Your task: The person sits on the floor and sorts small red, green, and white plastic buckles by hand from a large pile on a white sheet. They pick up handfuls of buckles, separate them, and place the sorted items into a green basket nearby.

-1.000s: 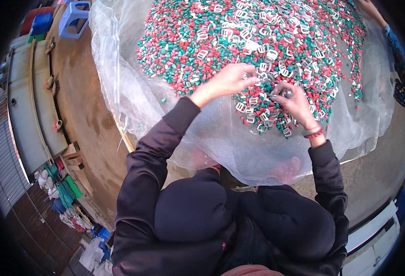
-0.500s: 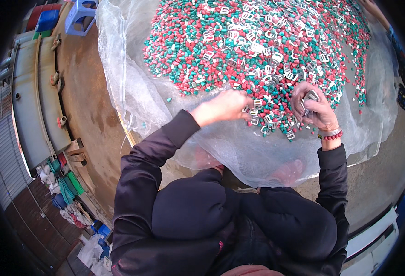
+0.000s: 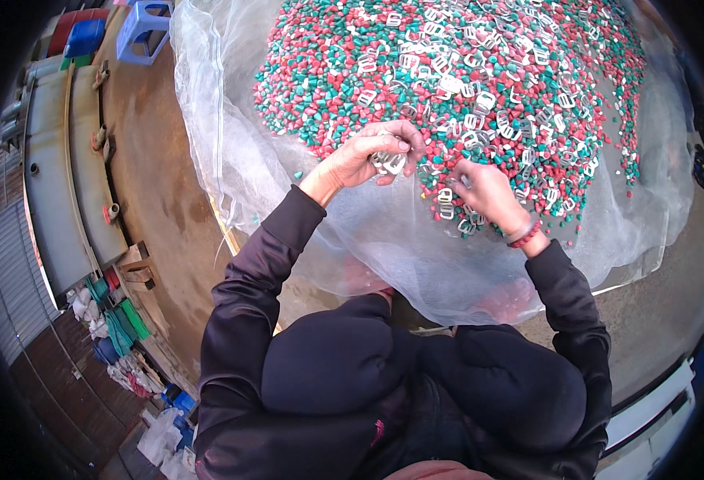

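Observation:
My left hand (image 3: 360,154) is closed around several metal strap buckles (image 3: 390,164), palm partly turned up, just above the near edge of a wide heap of small red and green cone-shaped pieces (image 3: 312,96). To its right, my right hand (image 3: 492,196) reaches down to the heap with bent fingers drawn together; whatever is between the fingertips is hidden. A loose pale buckle (image 3: 446,210) lies beside its fingers on the near fringe of the heap. Many more buckles (image 3: 484,102) are scattered over the pieces farther back.
Under the heap spreads a translucent mesh sheet (image 3: 352,228), bunched along its left side. A blue plastic stool (image 3: 143,32) stands at the far left. Grey metal tanks (image 3: 64,176) with pipe fittings line the left, with coloured cloths (image 3: 120,328) nearer.
My left hand has drawn back left and now holds buckles. My right hand, which held buckles before, has moved left to the heap's near edge. Another person's arm at the far right has gone from view.

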`<control>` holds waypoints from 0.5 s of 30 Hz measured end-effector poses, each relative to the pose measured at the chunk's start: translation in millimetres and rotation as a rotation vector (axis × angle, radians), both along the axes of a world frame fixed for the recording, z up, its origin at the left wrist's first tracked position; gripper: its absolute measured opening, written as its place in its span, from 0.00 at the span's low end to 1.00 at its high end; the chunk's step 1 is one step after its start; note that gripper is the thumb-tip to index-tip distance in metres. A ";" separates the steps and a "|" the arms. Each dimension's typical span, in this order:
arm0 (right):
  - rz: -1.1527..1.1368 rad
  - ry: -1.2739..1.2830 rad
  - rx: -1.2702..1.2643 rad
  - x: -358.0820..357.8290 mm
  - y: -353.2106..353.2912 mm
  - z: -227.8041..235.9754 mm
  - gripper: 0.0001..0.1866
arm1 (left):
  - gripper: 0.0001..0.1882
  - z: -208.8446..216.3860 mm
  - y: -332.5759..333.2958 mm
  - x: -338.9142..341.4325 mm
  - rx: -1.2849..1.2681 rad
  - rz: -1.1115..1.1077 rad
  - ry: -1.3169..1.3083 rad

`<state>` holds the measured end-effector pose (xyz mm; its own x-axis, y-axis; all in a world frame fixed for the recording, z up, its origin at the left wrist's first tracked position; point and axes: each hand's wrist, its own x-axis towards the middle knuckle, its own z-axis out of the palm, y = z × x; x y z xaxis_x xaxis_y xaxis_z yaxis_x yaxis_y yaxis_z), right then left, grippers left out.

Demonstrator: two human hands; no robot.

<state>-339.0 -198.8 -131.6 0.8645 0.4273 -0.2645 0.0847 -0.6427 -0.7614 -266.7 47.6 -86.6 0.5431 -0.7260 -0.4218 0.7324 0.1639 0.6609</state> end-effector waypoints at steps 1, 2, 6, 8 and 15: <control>-0.107 0.214 0.184 5.5 -5.4 7.2 0.11 | 0.13 0.9 -0.3 -0.6 -0.011 0.006 -0.004; -0.156 0.225 0.465 7.0 -13.9 15.7 0.10 | 0.12 -0.2 -2.1 -1.4 -0.027 -0.017 0.026; -0.275 0.775 1.274 15.2 -55.2 41.2 0.08 | 0.10 -15.1 -11.4 -6.5 0.217 -0.173 -0.033; -0.265 0.736 1.369 18.7 -63.9 46.0 0.14 | 0.13 -27.5 -21.5 -14.8 0.703 -0.308 -0.764; -0.321 0.393 0.396 45.8 -44.1 30.9 0.11 | 0.10 -50.3 -31.3 -38.3 1.033 -0.397 -1.442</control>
